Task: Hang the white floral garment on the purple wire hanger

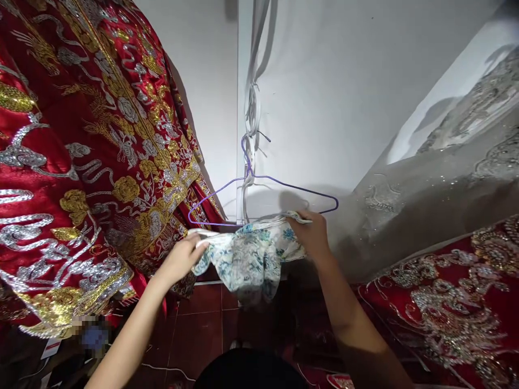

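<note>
Head view, left hand (186, 255) and right hand (312, 233) pinching crumpled floral cloth (248, 260), thin purple hanger (250, 174)

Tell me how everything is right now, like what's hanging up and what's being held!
Floral cloth: held up between two hands, bunched, lower part hanging down
Left hand: closed on one end of the cloth
Right hand: closed on the other end
Purple hanger: hanging upright, lower bar partly hidden behind the cloth
Red embroidered garment: hanging at the left
</note>
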Demonstrator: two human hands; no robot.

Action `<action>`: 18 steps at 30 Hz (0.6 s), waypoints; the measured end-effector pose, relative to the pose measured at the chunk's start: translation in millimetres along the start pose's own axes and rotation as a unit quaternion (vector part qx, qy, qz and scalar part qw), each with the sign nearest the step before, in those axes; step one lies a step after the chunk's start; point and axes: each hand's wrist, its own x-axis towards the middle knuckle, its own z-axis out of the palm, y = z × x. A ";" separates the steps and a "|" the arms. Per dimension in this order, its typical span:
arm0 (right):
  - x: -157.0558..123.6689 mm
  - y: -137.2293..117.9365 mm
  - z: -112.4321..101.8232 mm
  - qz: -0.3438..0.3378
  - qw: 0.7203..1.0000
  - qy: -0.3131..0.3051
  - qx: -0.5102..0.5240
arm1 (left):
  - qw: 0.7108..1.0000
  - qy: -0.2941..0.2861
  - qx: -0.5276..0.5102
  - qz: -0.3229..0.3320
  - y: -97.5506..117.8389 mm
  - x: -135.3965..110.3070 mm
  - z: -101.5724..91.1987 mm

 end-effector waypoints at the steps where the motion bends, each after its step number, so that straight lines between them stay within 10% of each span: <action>1: 0.3 -1.9 -1.2 -0.004 1.000 0.009 -0.003 | 0.999 0.036 0.027 0.012 3.7 6.6 -6.3; 7: 2.2 -1.2 -0.6 0.018 1.000 0.002 0.023 | 0.969 0.207 0.096 0.096 33.7 30.6 -26.5; 18: -26.3 -10.5 10.3 0.008 0.997 -0.016 0.070 | 0.960 0.214 0.051 0.175 65.9 60.6 -24.6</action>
